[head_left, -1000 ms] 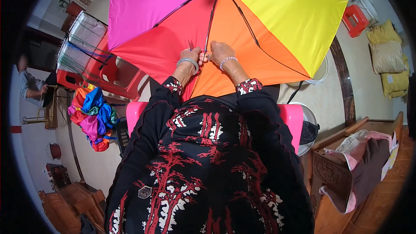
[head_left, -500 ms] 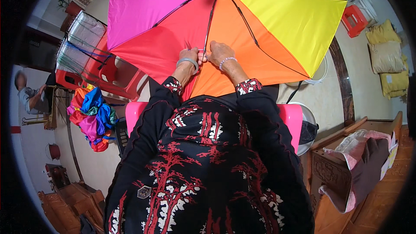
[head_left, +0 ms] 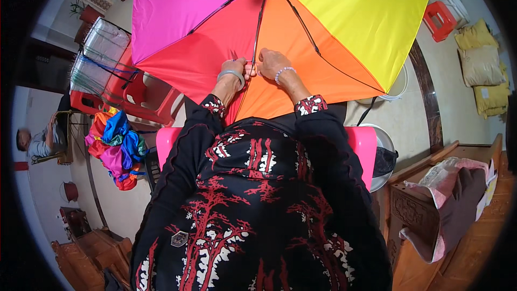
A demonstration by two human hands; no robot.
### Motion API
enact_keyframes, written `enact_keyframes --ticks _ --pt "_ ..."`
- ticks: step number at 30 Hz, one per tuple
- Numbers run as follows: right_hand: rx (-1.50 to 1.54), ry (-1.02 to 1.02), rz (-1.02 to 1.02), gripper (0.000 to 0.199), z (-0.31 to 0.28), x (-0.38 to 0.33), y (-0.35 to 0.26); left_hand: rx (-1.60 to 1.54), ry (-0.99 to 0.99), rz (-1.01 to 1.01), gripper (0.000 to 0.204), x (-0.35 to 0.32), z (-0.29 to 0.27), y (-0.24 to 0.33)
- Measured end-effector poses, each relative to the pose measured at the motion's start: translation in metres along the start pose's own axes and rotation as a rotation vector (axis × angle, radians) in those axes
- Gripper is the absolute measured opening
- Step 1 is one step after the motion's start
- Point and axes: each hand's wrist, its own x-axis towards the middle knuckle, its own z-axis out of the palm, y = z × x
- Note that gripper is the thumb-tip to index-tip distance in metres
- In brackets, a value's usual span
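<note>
An open rainbow umbrella point(head_left: 334, 37) lies across my lap, with the underside of its canopy and its dark ribs facing me. My left hand point(head_left: 232, 73), with a bangle on the wrist, is closed at the red panel beside the rib between red and orange. Two thin points like the blades of small scissors point(head_left: 233, 54) stick up from it. Close by on the orange side, my right hand point(head_left: 276, 66), wearing a beaded bracelet, has its fingers bent together by the same rib. What its fingertips pinch is too small to make out.
A heap of folded colourful umbrellas point(head_left: 116, 148) sits at my left, near red plastic chairs point(head_left: 145, 94) bearing wrapped bundles. Another person point(head_left: 43, 140) is at the far left. A carved wooden bench point(head_left: 414, 205), a red stool point(head_left: 440, 21) and yellow sacks point(head_left: 482, 70) stand right.
Both hands stay at the same rib; the right has shifted only slightly. The umbrella has moved a touch left in view. The person at the far left has lowered their head and leaned over.
</note>
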Motion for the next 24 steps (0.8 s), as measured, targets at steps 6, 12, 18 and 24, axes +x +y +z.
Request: enact_keyframes --ticks 6,12,18,24 --pt "0.157 0.021 -0.011 0.022 0.001 0.004 0.012 0.030 -0.020 -0.010 0.011 -0.004 0.002 0.003" --pt "0.178 0.061 -0.041 0.020 0.003 0.004 0.011 0.060 -0.066 0.008 0.010 -0.001 -0.002 0.002" --pt "0.143 0.064 -0.070 0.020 0.004 0.003 0.005 0.101 -0.133 0.037 0.019 0.002 -0.004 -0.001" --pt "0.026 0.119 -0.113 0.019 0.012 0.002 -0.002 0.080 -0.136 0.029 0.014 -0.002 -0.001 0.003"
